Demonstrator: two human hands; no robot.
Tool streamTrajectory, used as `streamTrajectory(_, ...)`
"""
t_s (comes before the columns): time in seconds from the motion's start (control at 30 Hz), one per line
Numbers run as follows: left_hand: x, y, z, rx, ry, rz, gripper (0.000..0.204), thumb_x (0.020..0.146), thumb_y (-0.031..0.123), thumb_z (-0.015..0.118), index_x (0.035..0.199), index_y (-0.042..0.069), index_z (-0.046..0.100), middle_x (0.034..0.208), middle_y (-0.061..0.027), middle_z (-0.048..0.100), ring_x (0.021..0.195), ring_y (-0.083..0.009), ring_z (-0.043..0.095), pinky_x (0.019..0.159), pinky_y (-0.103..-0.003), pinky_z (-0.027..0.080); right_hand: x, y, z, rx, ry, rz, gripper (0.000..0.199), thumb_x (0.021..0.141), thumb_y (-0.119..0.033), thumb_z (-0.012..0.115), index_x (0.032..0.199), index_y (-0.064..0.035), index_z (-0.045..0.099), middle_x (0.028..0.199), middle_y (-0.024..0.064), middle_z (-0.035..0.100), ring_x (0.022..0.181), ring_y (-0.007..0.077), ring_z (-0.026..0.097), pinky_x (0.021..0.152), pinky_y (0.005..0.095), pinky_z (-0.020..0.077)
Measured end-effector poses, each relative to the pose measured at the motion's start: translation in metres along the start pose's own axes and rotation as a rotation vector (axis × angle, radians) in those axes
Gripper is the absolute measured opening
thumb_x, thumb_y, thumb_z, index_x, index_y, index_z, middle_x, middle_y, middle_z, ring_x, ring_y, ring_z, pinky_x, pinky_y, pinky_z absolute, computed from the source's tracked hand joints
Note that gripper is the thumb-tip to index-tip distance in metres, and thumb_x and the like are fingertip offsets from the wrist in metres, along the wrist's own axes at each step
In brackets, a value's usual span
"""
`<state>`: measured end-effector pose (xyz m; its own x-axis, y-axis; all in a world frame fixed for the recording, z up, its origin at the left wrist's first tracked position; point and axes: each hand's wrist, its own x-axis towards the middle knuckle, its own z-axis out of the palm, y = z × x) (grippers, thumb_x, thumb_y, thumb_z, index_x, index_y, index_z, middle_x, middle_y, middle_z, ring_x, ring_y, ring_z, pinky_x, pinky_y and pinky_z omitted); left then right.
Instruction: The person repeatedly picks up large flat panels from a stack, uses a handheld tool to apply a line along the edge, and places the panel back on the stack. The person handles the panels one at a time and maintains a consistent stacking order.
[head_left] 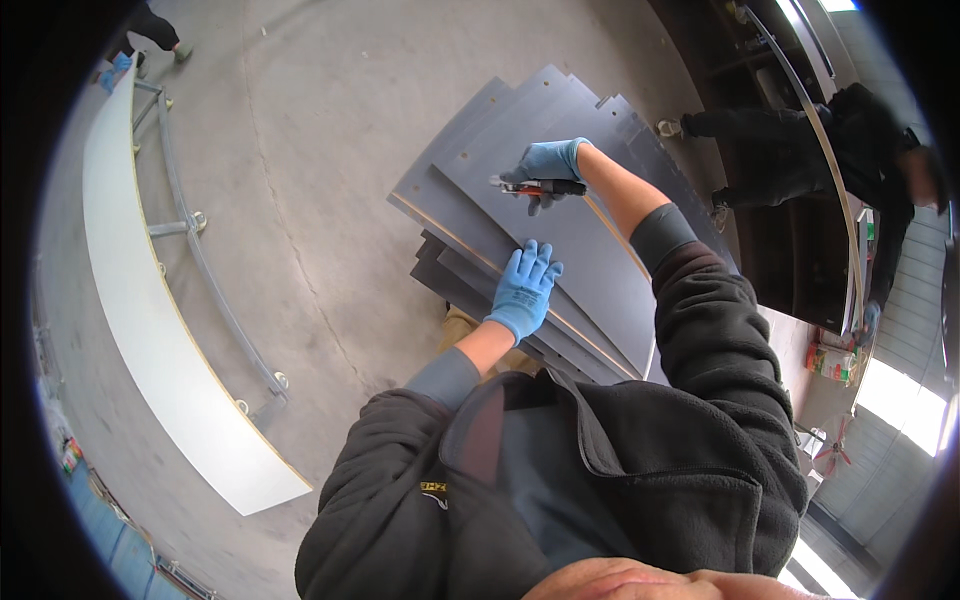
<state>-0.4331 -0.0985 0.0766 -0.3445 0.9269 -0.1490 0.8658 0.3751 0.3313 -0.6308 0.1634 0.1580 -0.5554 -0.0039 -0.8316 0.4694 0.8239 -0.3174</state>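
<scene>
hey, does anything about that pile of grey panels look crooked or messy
Yes. The stack of grey panels on the concrete floor is fanned out, edges not lined up. The left hand presses the top panel; the right hand holds a cutter.

- The utility knife (538, 187) in my right hand (548, 163) has a red and black body, lying flat, tip pointing left, on the top panel.
- Grey panels (560, 250) lie fanned in a stack on the concrete floor; my left hand (524, 288) presses flat on them.
</scene>
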Motion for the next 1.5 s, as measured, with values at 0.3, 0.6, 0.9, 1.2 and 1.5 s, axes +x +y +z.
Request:
streamTrajectory(0.3, 0.007, -0.004, -0.033, -0.229, -0.201, -0.042, 0.062, 0.098, 0.028, 0.06, 0.158, 0.017, 0.051, 0.168, -0.0169, 0.041, 0.158, -0.0423, 0.029, 0.13, -0.053, 0.019, -0.075, -0.041, 0.061, -0.248, -0.166, -0.033, 0.05, 0.098, -0.057, 0.067, 0.108, -0.0094, 0.08, 0.112, 0.0116, 0.078, 0.091, 0.0264, 0.074, 0.081, 0.0437, 0.059)
streamTrajectory(0.6, 0.016, -0.021, -0.07, -0.069, 0.006, 0.119, 0.08, 0.091, 0.038, 0.071, 0.163, 0.015, 0.044, 0.171, -0.0179, 0.037, 0.158, -0.0407, 0.032, 0.129, -0.054, 0.022, -0.166, 0.062, 0.085, 0.243, -0.126, 0.247, 0.053, 0.107, -0.052, 0.057, 0.093, -0.0051, 0.077, 0.073, 0.0085, 0.074, 0.052, 0.0218, 0.067, 0.049, 0.0397, 0.0551)
streamTrajectory(0.9, 0.016, -0.004, -0.079, 0.046, 0.085, 0.213, 0.079, 0.091, 0.038, 0.07, 0.16, 0.007, 0.047, 0.17, -0.0167, 0.04, 0.157, -0.0384, 0.035, 0.129, -0.052, 0.024, -0.37, 0.27, 0.291, -0.023, -0.086, 0.691, 0.04, 0.105, -0.019, 0.051, 0.128, 0.0056, 0.072, 0.11, 0.0266, 0.078, 0.086, 0.0378, 0.081, 0.07, 0.0473, 0.0635)
streamTrajectory(1.2, 0.005, 0.018, -0.062, 0.071, 0.033, 0.12, 0.081, 0.089, 0.041, 0.072, 0.159, 0.007, 0.05, 0.172, -0.0201, 0.036, 0.159, -0.0431, 0.03, 0.128, -0.056, 0.023, -0.314, 0.101, 0.262, 1.271, 0.163, -0.042, 0.055, 0.1, -0.049, 0.066, 0.135, -0.0065, 0.068, 0.103, 0.0126, 0.078, 0.079, 0.0195, 0.076, 0.059, 0.0277, 0.0549)
streamTrajectory(1.5, 0.004, 0.126, -0.044, 0.176, 0.061, 0.119, 0.082, 0.091, 0.042, 0.07, 0.161, 0.006, 0.046, 0.169, -0.0266, 0.036, 0.159, -0.0462, 0.028, 0.127, -0.059, 0.022, -0.42, 0.222, 0.391, 1.525, 0.472, 0.403, 0.049, 0.105, -0.048, 0.055, 0.09, -0.0027, 0.066, 0.086, 0.0164, 0.075, 0.065, 0.0234, 0.073, 0.048, 0.0375, 0.0477)
